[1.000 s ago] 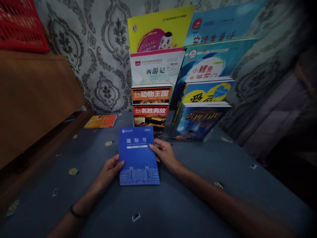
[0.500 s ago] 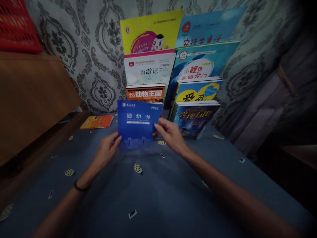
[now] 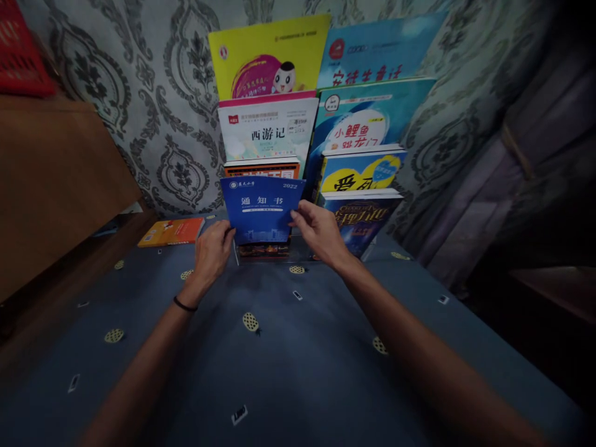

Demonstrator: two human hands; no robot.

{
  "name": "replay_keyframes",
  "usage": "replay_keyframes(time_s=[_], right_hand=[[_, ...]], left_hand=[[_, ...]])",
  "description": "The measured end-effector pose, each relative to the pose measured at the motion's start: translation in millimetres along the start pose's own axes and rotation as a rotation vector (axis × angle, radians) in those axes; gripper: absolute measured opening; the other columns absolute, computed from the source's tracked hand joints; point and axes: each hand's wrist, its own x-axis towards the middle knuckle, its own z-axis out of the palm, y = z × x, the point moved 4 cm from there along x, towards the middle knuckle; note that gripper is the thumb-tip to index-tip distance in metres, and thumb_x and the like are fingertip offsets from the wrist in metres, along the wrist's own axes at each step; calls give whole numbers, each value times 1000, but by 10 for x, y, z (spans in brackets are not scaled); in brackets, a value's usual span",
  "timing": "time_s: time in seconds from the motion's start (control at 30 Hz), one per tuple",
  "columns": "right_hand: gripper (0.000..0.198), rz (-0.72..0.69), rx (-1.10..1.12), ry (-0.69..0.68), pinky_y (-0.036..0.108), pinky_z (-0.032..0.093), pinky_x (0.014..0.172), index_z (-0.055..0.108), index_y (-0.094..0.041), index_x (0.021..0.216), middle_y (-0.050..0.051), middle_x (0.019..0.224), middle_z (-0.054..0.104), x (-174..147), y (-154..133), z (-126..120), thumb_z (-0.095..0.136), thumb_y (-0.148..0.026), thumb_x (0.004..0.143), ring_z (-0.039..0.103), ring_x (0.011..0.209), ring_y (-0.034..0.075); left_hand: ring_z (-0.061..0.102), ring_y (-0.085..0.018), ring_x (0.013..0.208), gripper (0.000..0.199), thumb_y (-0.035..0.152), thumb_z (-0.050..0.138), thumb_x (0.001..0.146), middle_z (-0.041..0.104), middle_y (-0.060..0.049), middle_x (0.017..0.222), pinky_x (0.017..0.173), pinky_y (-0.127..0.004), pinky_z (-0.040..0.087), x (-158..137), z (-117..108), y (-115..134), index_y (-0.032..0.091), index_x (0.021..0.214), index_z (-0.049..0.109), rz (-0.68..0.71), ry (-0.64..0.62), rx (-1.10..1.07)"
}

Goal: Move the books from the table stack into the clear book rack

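Observation:
A thin blue booklet [image 3: 263,217] with white Chinese lettering and "2022" is held upright between my two hands. My left hand [image 3: 214,251], with a black band at its wrist, pinches the booklet's left edge. At the right edge, the fingers of my right hand [image 3: 319,231] grip it. Behind the booklet stands an orange-topped book [image 3: 233,170], mostly covered, with its lower part showing beneath. A clear stand [image 3: 300,249] appears to hold the books. Just right of my right hand is a dark blue book [image 3: 365,220].
Behind, in tiers, stand a white book [image 3: 267,127], a yellow-green book [image 3: 298,49], a teal book [image 3: 395,105], a light blue book [image 3: 395,46] and a blue-and-yellow book [image 3: 361,171]. An orange book [image 3: 171,232] lies at left, near a wooden cabinet [image 3: 60,186] and red basket [image 3: 21,56].
Both hands have raised the booklet and moved it toward the stand, so it covers more of the orange-topped book. That book's lower part now shows below it. The view has shifted slightly.

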Motion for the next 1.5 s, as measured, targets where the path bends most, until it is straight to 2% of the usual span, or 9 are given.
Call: replay_keyframes(time_s=[0.13, 0.3, 0.4, 0.5, 0.63, 0.9, 1.27, 1.5], right_hand=[[25, 43, -98, -28, 35, 54, 73, 55, -21, 74, 1, 68, 57, 2, 30, -29, 54, -36, 94, 58, 71, 18], [23, 63, -205, -47, 30, 50, 69, 53, -22, 73, 0, 66, 54, 5, -28, -81, 53, -32, 94, 55, 67, 17], [20, 78, -270, -78, 30, 47, 68, 55, -21, 74, 1, 67, 57, -1, -15, -56, 49, -24, 92, 55, 66, 17], [18, 96, -366, -166, 30, 42, 67, 59, -20, 76, 2, 71, 62, -17, 17, 16, 50, -20, 91, 58, 69, 18], [18, 141, -485, -248, 29, 36, 66, 64, -19, 80, 5, 77, 68, -47, 41, 88, 50, -18, 93, 61, 72, 20], [21, 197, -643, -361, 29, 35, 67, 67, -18, 84, 8, 82, 72, -82, 86, 121, 50, -18, 96, 63, 77, 21], [21, 253, -613, -350, 29, 39, 66, 68, -19, 87, 8, 80, 73, -101, 153, 141, 50, -18, 97, 67, 78, 22], [21, 285, -595, -360, 27, 41, 64, 67, -19, 85, 7, 80, 74, -93, 155, 146, 50, -16, 97, 69, 75, 20]], left_hand=[[62, -24, 86, 19, 26, 47, 97, 67, -7, 88, 76, -32, 44, -20, 92, -9, 19, 88, 63, -39, -67, 131], [63, -24, 91, 22, 27, 44, 99, 69, -8, 93, 77, -31, 44, -43, 146, 25, 19, 93, 64, -58, -141, 122], [63, -24, 91, 20, 27, 44, 98, 70, -8, 96, 75, -31, 43, -70, 150, 3, 20, 96, 63, -72, -130, 99], [63, -23, 85, 17, 27, 46, 98, 70, -7, 93, 70, -29, 40, -89, 154, -45, 19, 99, 61, -84, -112, 58], [60, -20, 78, 14, 27, 48, 97, 68, -5, 87, 67, -28, 37, -67, 161, -94, 19, 93, 59, -94, -88, 33], [62, -19, 74, 14, 28, 46, 97, 67, -3, 81, 71, -28, 41, 60, 203, -102, 20, 94, 58, -147, -89, -29], [70, -24, 83, 21, 33, 39, 104, 74, -8, 91, 68, -29, 41, 72, 177, -2, 21, 109, 56, -155, -176, 311], [72, -27, 87, 26, 33, 33, 106, 75, -11, 97, 68, -30, 43, 94, 158, 67, 20, 114, 54, -145, -237, 395]])
